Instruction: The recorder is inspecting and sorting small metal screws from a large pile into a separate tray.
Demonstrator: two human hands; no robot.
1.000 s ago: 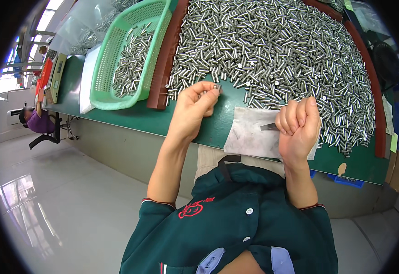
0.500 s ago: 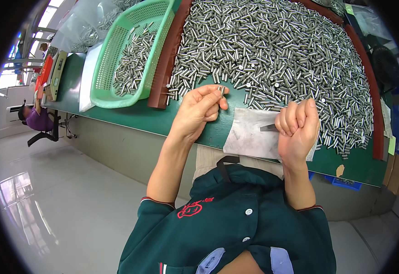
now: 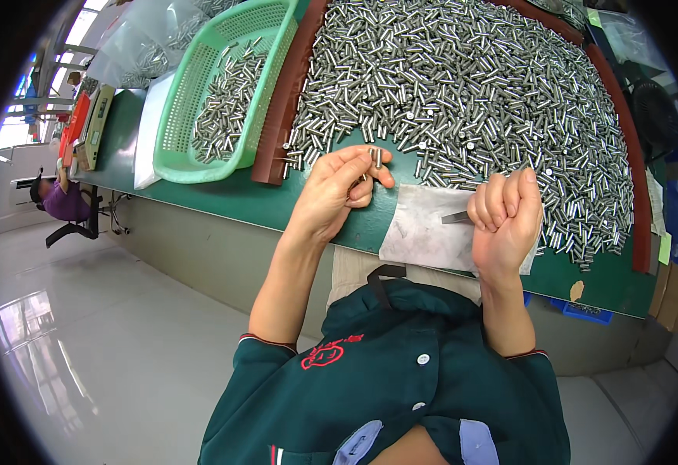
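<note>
Between the thumb and fingers of my left hand (image 3: 337, 184) are small metal pins (image 3: 375, 158), shiny and cylindrical; the curled fingers partly hide them. This hand is above the green tabletop, just short of the large pile of metal pins (image 3: 463, 85). My right hand (image 3: 507, 217) is closed around a thin dark metal tool whose flat tip (image 3: 455, 218) sticks out to the left; its kind cannot be made out. That hand is over the right part of a smudged white cloth or sheet (image 3: 424, 232) at the table's near edge.
Left of the pile runs a dark red strip (image 3: 281, 116), with another red strip (image 3: 624, 132) on the right. A green plastic basket (image 3: 168, 147) holds more pins. Clear plastic bags (image 3: 133, 46) stand at the far left. A person in purple (image 3: 67, 203) sits in the left background.
The fingers of my left hand have shifted slightly, and the pins in them show more clearly. My right hand and its tool have stayed in place.
</note>
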